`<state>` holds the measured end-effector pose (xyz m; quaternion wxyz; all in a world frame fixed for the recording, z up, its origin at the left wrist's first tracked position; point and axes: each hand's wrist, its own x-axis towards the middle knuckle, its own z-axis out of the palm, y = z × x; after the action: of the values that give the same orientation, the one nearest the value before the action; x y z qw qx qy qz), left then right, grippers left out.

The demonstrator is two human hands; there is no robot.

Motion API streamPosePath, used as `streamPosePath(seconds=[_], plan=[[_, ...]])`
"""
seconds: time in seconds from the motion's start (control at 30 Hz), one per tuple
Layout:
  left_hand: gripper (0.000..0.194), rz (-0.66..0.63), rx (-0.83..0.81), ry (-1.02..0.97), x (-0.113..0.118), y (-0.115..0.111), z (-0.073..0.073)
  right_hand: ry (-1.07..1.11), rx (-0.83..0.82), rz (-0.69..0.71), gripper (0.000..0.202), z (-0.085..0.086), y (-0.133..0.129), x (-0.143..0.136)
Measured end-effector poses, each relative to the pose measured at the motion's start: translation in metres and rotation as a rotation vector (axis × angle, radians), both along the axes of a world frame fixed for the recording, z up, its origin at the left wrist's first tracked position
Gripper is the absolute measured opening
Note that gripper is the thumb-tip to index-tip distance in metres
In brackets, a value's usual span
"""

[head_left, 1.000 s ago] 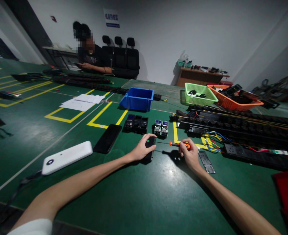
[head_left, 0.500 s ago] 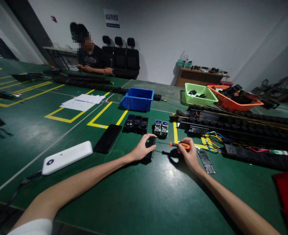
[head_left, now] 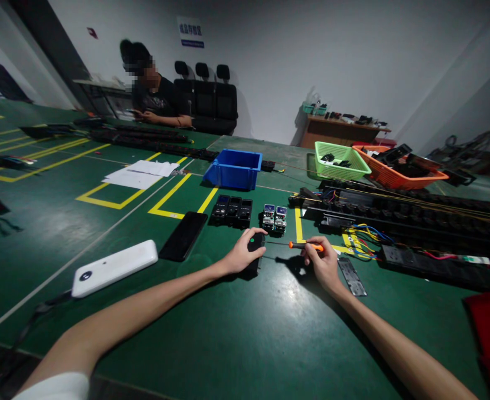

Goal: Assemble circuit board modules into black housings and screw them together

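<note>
A small black housing (head_left: 252,265) with a green dot stands on the green table, and my left hand (head_left: 241,253) is closed around its upper part. My right hand (head_left: 320,261) grips an orange and black screwdriver (head_left: 301,245) by the handle. Its thin shaft points left, with the tip at or close to the housing's right side; contact is too small to tell. Just behind my left hand are two small circuit modules (head_left: 274,218) and a group of black housings (head_left: 232,211). A flat dark plate (head_left: 353,276) lies right of my right hand.
A black phone (head_left: 183,236) and a white device (head_left: 115,268) lie to the left. Farther back are a blue bin (head_left: 237,168), papers (head_left: 139,174), a green basket (head_left: 340,161) and an orange basket (head_left: 399,175). Long black wired assemblies (head_left: 411,219) stretch along the right. A person (head_left: 159,100) sits across the table.
The fingers of my right hand have shifted on the screwdriver handle, and the hand sits slightly farther right. My left hand and the housing look unmoved.
</note>
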<state>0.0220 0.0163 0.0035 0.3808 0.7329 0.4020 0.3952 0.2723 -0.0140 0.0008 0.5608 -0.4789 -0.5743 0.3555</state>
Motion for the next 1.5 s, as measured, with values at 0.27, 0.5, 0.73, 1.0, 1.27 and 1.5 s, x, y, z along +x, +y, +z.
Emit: streamPosePath(seconds=[0.27,0.5,0.73,1.0,1.27,1.5], plan=[[0.037,0.009,-0.006,-0.003,0.0004,-0.0018,0.0020,-0.022,-0.091,-0.027,0.024,-0.0005,0.0006,0.0002],[0.038,0.009,0.008,-0.008,0.0011,-0.0011,0.0011,0.002,-0.021,0.032,0.032,-0.0008,-0.0007,0.0014],[0.038,0.006,0.003,0.004,0.0005,-0.0012,-0.0006,0.032,0.010,0.030,0.023,0.0003,-0.0026,-0.0003],[0.038,0.006,-0.004,-0.004,0.0001,-0.0014,0.0019,0.029,-0.014,0.000,0.021,0.0004,-0.0023,-0.0024],[0.038,0.008,-0.015,-0.005,0.0006,-0.0017,0.0025,0.013,-0.065,-0.040,0.025,-0.0012,0.0008,-0.0012],[0.037,0.002,0.008,-0.008,0.0009,-0.0009,0.0009,-0.023,-0.014,-0.005,0.025,-0.0022,0.0010,0.0000]])
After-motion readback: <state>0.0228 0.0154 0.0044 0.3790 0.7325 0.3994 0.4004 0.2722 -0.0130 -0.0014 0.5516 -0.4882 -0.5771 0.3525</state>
